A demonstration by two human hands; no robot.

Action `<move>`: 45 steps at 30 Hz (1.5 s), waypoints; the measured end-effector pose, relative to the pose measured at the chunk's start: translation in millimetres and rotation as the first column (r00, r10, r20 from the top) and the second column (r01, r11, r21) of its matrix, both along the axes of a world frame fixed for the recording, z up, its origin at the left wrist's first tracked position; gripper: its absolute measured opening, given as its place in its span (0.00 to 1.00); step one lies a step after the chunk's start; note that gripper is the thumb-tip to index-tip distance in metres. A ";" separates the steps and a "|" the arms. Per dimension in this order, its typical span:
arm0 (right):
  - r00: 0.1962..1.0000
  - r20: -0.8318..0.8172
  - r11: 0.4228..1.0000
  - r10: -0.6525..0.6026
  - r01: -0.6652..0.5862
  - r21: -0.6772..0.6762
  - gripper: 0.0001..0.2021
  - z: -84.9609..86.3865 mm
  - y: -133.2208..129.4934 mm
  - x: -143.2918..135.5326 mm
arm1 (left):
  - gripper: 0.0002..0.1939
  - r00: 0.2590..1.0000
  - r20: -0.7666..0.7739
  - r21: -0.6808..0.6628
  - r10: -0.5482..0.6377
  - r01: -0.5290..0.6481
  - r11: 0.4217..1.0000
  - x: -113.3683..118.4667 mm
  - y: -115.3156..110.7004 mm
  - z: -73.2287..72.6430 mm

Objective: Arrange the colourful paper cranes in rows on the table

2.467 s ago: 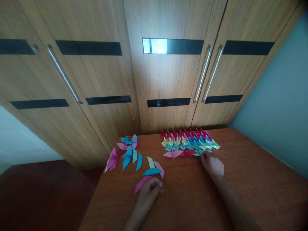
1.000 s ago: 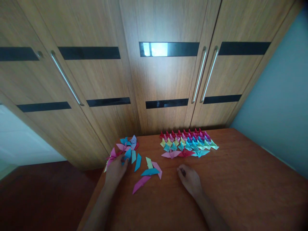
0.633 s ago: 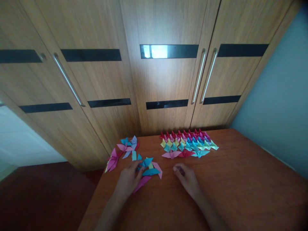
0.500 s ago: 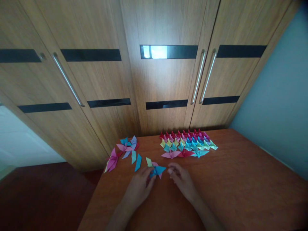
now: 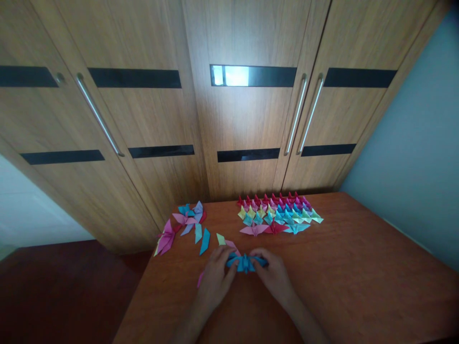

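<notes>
Both hands meet over the middle of the surface (image 5: 358, 267), toward its near edge. The left hand (image 5: 215, 279) and the right hand (image 5: 274, 277) hold a blue paper crane (image 5: 245, 262) between them, each set of fingers closed on one wing tip, so the crane stretches flat from one hand to the other, just above the wood or resting on it; which of the two cannot be told.

Just behind the left hand lie a pale green folded piece (image 5: 220, 239) and a pink folded piece (image 5: 233, 246), and part of another pink piece (image 5: 199, 280) shows beside that hand. Toward the far left corner sits a loose heap of folded pieces (image 5: 184, 224) in pink, blue and purple. Along the far edge, right of the middle, finished cranes (image 5: 278, 214) stand in tidy rows of red, pink, yellow, blue and green. A wooden wardrobe (image 5: 229, 110) with long metal handles rises behind the surface.
</notes>
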State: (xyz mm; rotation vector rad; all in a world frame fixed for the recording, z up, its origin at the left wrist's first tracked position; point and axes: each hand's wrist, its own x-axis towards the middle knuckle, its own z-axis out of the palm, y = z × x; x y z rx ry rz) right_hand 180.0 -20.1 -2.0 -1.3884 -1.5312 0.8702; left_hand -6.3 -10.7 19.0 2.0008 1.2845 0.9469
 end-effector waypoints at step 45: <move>0.980 0.199 0.999 -0.005 -0.003 0.039 0.09 -6.4 -20.0 0.6 | 0.14 0.884 0.466 -0.518 0.037 0.238 0.822 1.0 0.4 -22.2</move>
